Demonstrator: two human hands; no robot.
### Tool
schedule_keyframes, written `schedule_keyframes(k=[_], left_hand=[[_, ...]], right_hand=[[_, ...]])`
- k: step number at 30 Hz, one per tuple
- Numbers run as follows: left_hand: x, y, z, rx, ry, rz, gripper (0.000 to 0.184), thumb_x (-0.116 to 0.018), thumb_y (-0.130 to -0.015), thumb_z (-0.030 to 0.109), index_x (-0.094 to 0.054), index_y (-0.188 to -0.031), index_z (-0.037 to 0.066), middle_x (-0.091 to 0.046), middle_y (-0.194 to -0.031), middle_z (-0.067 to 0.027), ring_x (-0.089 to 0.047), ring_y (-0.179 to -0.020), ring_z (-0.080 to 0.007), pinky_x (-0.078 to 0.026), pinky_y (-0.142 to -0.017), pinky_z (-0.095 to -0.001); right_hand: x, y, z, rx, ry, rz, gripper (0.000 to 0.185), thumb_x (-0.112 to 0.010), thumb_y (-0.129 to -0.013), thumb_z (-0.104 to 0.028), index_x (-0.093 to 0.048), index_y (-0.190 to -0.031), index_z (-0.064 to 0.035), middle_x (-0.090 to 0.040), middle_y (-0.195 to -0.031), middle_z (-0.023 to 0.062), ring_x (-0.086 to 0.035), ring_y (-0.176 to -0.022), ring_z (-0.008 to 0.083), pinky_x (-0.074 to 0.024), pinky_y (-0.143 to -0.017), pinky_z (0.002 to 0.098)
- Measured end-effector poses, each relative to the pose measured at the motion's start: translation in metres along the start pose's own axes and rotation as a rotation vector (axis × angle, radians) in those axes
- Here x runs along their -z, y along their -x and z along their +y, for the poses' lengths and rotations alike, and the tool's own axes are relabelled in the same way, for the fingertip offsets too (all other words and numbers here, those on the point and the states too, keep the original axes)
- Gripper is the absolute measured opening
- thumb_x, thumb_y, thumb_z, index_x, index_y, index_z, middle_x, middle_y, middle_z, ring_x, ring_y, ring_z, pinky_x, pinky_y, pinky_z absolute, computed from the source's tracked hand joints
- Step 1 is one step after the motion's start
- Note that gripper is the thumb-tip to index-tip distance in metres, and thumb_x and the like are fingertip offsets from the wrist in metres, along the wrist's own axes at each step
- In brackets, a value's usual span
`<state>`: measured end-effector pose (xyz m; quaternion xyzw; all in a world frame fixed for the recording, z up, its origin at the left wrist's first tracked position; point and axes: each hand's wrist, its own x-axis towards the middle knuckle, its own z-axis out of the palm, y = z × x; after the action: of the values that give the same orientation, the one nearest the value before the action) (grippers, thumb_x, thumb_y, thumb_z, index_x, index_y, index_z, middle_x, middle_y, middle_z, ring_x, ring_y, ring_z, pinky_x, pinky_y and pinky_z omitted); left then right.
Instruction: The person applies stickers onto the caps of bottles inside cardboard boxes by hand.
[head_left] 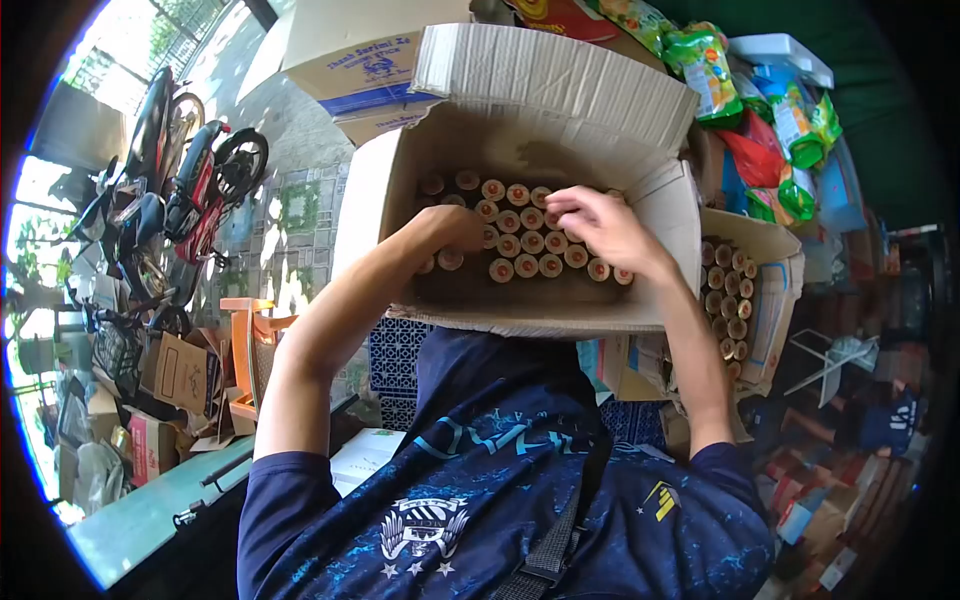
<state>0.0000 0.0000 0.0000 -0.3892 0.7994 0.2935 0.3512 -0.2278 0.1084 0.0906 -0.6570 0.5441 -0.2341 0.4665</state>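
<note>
Round pieces (529,242), ends up, long axes seemingly upright, between 2 hands: under the left hand (455,228), curled, hold hidden; under the right hand (605,232), fingers partly spread, hold unclear. Neither clearly nearer. All inside the box (550,90).

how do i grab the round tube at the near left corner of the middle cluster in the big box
Probably best to pinch the tube around its top end, from above: it stands upright in the box, with gaps on its left and near sides for fingers, while neighbouring tubes crowd its right.
</note>
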Motion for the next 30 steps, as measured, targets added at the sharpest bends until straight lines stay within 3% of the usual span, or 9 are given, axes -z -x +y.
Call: schedule_keyframes(k=[6,10,13,15,17,19,23,28,30], left_hand=[[0.031,-0.005,0.055,-0.204,-0.094,0.148,0.018,-0.056,-0.073,0.008,-0.068,-0.075,-0.005,-0.068,-0.08,-0.0235,-0.069,-0.078,-0.0346,-0.052,-0.063,-0.0441],[0.077,0.053,0.135,-0.25,0.074,0.228,0.022,-0.055,-0.076,0.008,-0.065,-0.091,-0.005,-0.066,-0.081,-0.025,-0.067,-0.075,-0.0331,-0.051,-0.064,-0.0449],[0.091,0.049,0.184,-0.546,0.097,0.266,0.025,-0.054,-0.081,0.011,-0.062,-0.101,-0.003,-0.067,-0.084,-0.0229,-0.068,-0.076,-0.0334,-0.053,-0.07,-0.042],[0.084,0.027,0.212,-0.917,0.193,0.474,0.024,-0.052,-0.086,0.009,-0.063,-0.105,-0.001,-0.069,-0.086,-0.0189,-0.069,-0.077,-0.0292,-0.054,-0.073,-0.0386],[0.087,0.022,0.253,-1.105,0.385,0.46,0.024,-0.05,-0.087,0.007,-0.063,-0.106,-0.001,-0.069,-0.085,-0.0168,-0.07,-0.077,-0.0265,-0.054,-0.072,-0.0378],[0.088,0.006,0.288,-1.087,0.518,0.341,0.027,-0.051,-0.086,0.003,-0.064,-0.109,-0.002,-0.071,-0.087,-0.0132,-0.07,-0.078,-0.0226,-0.054,-0.073,-0.0356],[0.074,-0.048,0.352,-1.083,0.44,0.578,0.033,-0.054,-0.079,0.001,-0.063,-0.111,-0.001,-0.069,-0.083,-0.0155,-0.069,-0.083,-0.0243,-0.053,-0.075,-0.0357],[0.059,-0.124,0.421,-0.901,0.332,0.627,0.044,-0.058,-0.077,0.013,-0.061,-0.119,0.003,-0.064,-0.108,-0.0271,-0.061,-0.101,-0.0422,-0.049,-0.089,-0.048],[0.052,-0.146,0.436,-0.943,0.323,0.694,0.046,-0.057,-0.076,0.012,-0.06,-0.121,0.003,-0.064,-0.108,-0.0272,-0.06,-0.103,-0.0426,-0.048,-0.091,-0.0478]], right_hand=[[0.035,0.109,-0.007,0.007,-0.358,0.53,0.027,-0.054,-0.099,-0.013,-0.057,-0.122,-0.0001,-0.067,-0.113,0.0092,-0.064,-0.1,0.015,-0.048,-0.09,0.0287],[0.042,0.172,0.01,-0.075,-0.387,0.92,0.024,-0.054,-0.099,-0.012,-0.059,-0.12,-0.0018,-0.067,-0.108,0.0096,-0.064,-0.093,0.0131,-0.0484,-0.084,0.0274],[0.05,0.21,0.038,-0.177,-0.45,1.19,0.025,-0.055,-0.099,-0.013,-0.058,-0.121,-0.0024,-0.066,-0.108,0.0075,-0.062,-0.094,0.0123,-0.0478,-0.082,0.0256],[0.056,0.234,0.061,-0.266,-0.422,1.304,0.026,-0.056,-0.097,-0.011,-0.058,-0.122,-0.0021,-0.066,-0.107,0.0079,-0.063,-0.093,0.0136,-0.048,-0.082,0.0258],[0.062,0.258,0.101,-0.327,-0.143,1.284,0.027,-0.057,-0.097,-0.011,-0.058,-0.122,-0.0025,-0.066,-0.107,0.0089,-0.063,-0.093,0.0146,-0.0488,-0.081,0.027],[0.064,0.271,0.137,-0.402,0.036,1.217,0.028,-0.059,-0.096,-0.011,-0.057,-0.123,-0.0032,-0.066,-0.108,0.0114,-0.065,-0.096,0.0177,-0.0506,-0.081,0.029],[0.068,0.267,0.182,-0.435,-0.027,1.224,0.029,-0.061,-0.095,-0.014,-0.058,-0.121,-0.0028,-0.067,-0.11,0.0132,-0.066,-0.1,0.0206,-0.0517,-0.083,0.0314],[0.102,0.245,0.244,-0.461,-0.004,1.272,0.031,-0.064,-0.09,-0.015,-0.058,-0.117,-0.001,-0.066,-0.104,0.0158,-0.066,-0.095,0.0279,-0.0514,-0.081,0.0378],[0.117,0.24,0.261,-0.504,0.051,1.292,0.037,-0.067,-0.086,-0.015,-0.057,-0.118,0.0001,-0.065,-0.105,0.019,-0.064,-0.096,0.0333,-0.0504,-0.083,0.041]])
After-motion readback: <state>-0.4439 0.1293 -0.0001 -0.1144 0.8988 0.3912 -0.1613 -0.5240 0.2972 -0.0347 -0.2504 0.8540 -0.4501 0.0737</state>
